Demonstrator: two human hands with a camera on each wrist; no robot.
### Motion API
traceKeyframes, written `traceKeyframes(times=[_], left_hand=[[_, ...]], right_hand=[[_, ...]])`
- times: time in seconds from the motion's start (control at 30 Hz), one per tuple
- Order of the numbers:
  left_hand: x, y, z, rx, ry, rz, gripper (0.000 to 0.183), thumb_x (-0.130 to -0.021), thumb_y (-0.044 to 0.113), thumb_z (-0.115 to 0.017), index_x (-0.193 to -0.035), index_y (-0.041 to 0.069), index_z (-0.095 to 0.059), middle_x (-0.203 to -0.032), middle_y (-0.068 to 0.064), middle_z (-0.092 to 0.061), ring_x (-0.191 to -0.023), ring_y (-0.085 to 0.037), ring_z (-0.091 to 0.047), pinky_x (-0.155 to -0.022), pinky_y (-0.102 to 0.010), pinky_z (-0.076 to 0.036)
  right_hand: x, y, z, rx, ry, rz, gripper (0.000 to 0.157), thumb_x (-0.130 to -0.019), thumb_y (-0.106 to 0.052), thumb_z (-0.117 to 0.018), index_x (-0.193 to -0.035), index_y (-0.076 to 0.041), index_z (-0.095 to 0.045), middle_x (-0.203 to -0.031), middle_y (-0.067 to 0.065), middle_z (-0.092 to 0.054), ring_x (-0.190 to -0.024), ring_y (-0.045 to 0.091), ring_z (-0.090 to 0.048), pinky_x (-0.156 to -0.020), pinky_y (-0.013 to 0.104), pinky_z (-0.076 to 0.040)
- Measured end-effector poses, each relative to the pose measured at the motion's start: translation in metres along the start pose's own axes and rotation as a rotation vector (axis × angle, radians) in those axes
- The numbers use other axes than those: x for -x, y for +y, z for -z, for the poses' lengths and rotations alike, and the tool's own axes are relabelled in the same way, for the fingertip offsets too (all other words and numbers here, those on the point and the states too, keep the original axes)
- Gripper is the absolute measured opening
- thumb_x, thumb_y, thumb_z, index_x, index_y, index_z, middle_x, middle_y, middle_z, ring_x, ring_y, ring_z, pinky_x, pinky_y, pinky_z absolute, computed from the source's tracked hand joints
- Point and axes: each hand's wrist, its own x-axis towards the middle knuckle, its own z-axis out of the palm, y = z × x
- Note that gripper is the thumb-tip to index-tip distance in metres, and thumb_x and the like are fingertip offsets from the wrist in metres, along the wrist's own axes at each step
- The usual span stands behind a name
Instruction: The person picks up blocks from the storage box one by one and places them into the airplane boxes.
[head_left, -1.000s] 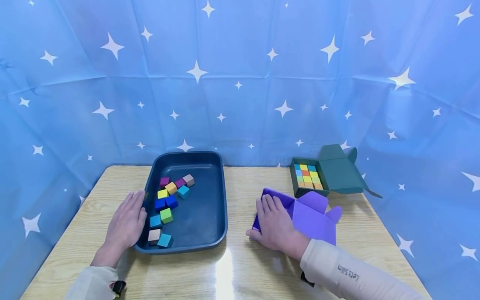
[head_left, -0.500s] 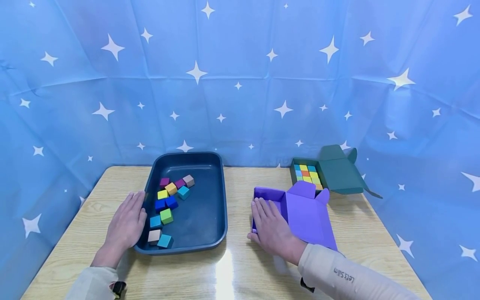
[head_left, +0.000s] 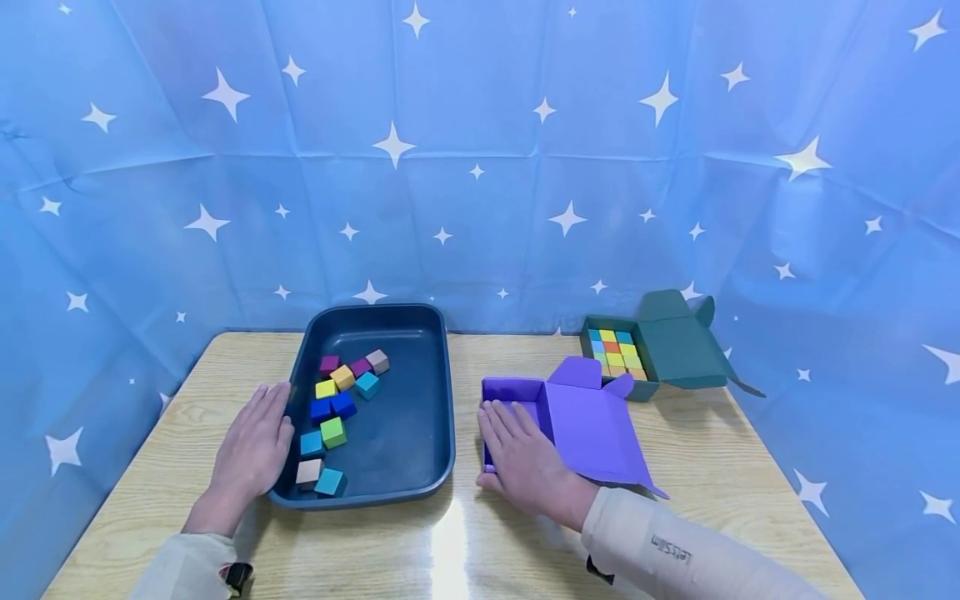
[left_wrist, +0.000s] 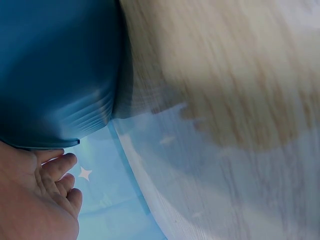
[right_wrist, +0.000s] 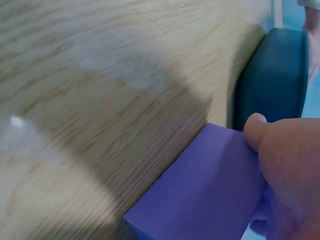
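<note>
My left hand (head_left: pixel 251 442) rests along the left rim of a dark blue tray (head_left: pixel 401 417), fingers extended. In the left wrist view its fingers (left_wrist: pixel 60 167) lie by the tray's lip. Several small coloured cubes, among them a green cube (head_left: pixel 333 432) and an orange cube (head_left: pixel 342 377), lie in the tray's left half. My right hand (head_left: pixel 525 467) lies over the front left of a purple cardboard box (head_left: pixel 513 388), its fingers straight across the inside. The thumb (right_wrist: pixel 256 130) is at the box's corner in the right wrist view. The purple lid (head_left: pixel 596 433) is folded out to the right.
A dark green box (head_left: pixel 649 388) filled with coloured cubes stands at the back right, its lid (head_left: pixel 682 346) spread to the right. All rests on a light wooden table (head_left: pixel 375 550). Behind hangs a blue cloth (head_left: pixel 480 250) with white stars.
My right hand and the purple box have moved left toward the tray, the box turning straighter to the table's edge. The left hand, tray and green box have stayed in place.
</note>
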Motion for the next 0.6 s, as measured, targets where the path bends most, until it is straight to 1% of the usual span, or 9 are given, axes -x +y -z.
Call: traceKeyframes(times=[0.3,0.47,0.6], left_hand=[[0.0,0.0,-0.001,0.0,0.009,-0.006,0.056,-0.105,0.025,-0.03,-0.154,-0.001,-0.019,-0.157,-0.026,-0.027,-0.148,-0.043,-0.016,-0.121,-0.058,-0.016],[0.0,-0.001,0.0,-0.006,-0.004,-0.009,0.057,-0.106,0.026,-0.03,-0.154,-0.001,-0.018,-0.157,-0.026,-0.026,-0.148,-0.043,-0.015,-0.119,-0.059,-0.018],[-0.001,-0.003,0.003,-0.018,-0.017,-0.009,0.057,-0.106,0.027,-0.03,-0.154,-0.001,-0.018,-0.157,-0.027,-0.026,-0.148,-0.044,-0.015,-0.118,-0.061,-0.018]], right_hand=[[-0.005,-0.011,0.006,-0.027,0.007,0.044,0.083,-0.096,-0.062,-0.039,-0.153,-0.002,-0.027,-0.16,0.012,-0.03,-0.15,0.027,-0.027,-0.124,0.046,-0.022],[-0.007,-0.014,0.006,-0.009,0.018,0.049,0.086,-0.095,-0.064,-0.039,-0.153,-0.002,-0.026,-0.16,0.012,-0.029,-0.15,0.027,-0.027,-0.124,0.046,-0.022],[-0.01,-0.016,0.005,-0.027,0.037,0.055,0.087,-0.094,-0.065,-0.04,-0.153,-0.002,-0.027,-0.16,0.013,-0.029,-0.149,0.028,-0.027,-0.124,0.047,-0.022]])
